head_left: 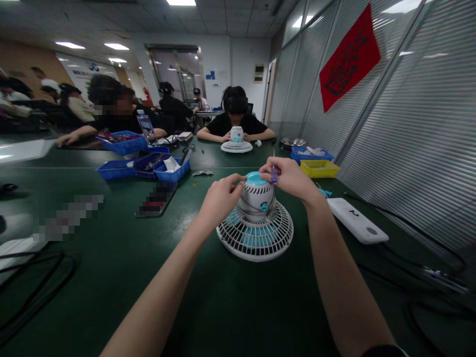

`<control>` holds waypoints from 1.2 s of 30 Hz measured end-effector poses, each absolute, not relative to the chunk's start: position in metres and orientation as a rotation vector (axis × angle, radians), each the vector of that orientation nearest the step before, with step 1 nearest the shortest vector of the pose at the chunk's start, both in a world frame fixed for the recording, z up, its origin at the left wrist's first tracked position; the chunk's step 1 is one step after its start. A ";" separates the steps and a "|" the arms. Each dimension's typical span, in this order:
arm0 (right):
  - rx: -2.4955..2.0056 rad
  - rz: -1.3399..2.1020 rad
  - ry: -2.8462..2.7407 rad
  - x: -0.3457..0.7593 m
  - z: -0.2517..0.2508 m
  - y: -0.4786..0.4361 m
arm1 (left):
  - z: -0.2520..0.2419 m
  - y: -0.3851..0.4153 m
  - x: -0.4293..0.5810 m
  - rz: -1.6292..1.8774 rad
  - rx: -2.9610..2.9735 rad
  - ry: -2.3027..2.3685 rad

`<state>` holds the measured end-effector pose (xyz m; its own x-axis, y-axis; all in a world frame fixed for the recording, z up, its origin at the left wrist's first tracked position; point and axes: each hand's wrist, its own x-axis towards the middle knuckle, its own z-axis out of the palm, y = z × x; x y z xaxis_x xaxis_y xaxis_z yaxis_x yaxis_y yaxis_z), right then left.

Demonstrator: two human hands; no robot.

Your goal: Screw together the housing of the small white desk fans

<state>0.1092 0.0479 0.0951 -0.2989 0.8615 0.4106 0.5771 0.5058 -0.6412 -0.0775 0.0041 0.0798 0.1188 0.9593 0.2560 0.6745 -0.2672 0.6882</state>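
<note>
Fan head (256, 216), one of two — left hand (222, 196), fingers parted, touches its one blue cap (256, 177); right hand (290, 177) clasps one purple screwdriver (274, 174).

There are two fans: one near fan (256, 233) and one far fan (236, 147). One left hand (222, 196) and one right hand (293, 178) make two hands at the near fan. There is one purple screwdriver (274, 174), one yellow tray (319, 169), one bottle (146, 125), one metal bowl (293, 143) and one red sign (349, 59). At least four blue trays (114, 171) sit on the left, and one blue tray (311, 156) on the right.
</note>
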 end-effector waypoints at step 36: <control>-1.287 0.269 -1.989 0.113 0.101 0.042 | 0.071 0.010 -0.078 1.073 1.872 1.437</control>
